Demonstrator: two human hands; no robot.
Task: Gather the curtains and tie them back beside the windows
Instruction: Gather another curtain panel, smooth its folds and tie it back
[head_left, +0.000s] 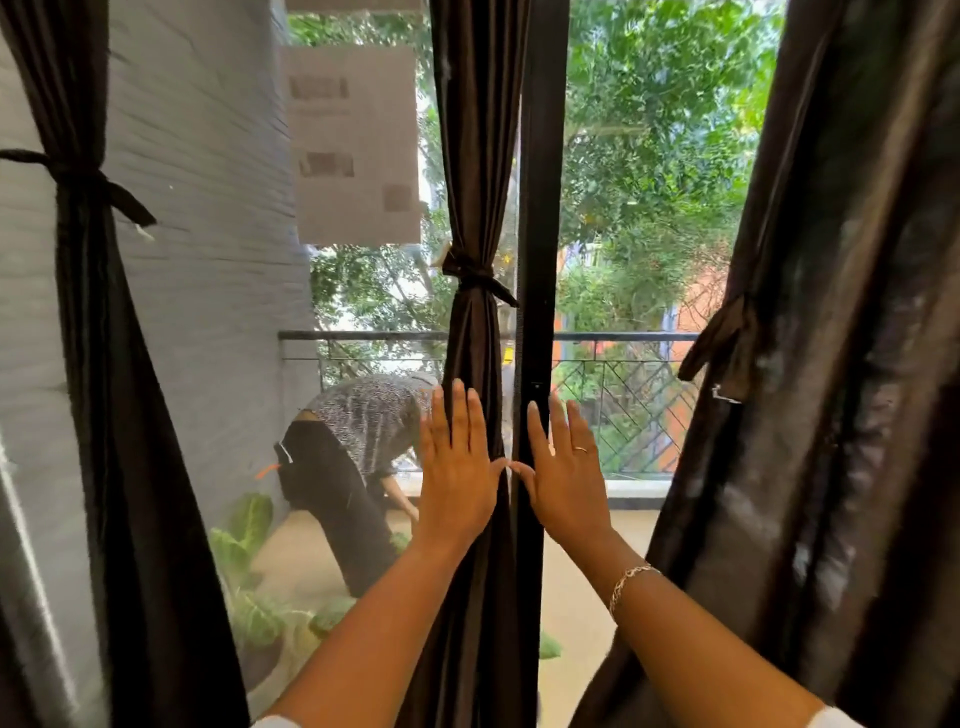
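Note:
Three dark brown curtains hang at the glass. The left curtain (98, 322) is gathered by a tie-back (78, 179). A knotted tie (475, 273) cinches the middle curtain (475, 156) beside the black window frame (537, 208). At the right, the right curtain (841, 312) hangs in loose folds with a tie strap (722, 343) dangling from its edge. My left hand (457, 467) is held flat with straight fingers in front of the middle curtain. My right hand (563, 473) is spread flat over the window frame. Their thumbs almost touch.
Beyond the glass is a balcony with a metal railing (623, 338), potted leafy plants (249, 571) and a person bending over (353, 447). A paper notice (356, 140) is stuck on the pane. A grey wall (208, 260) stands at the left, trees behind.

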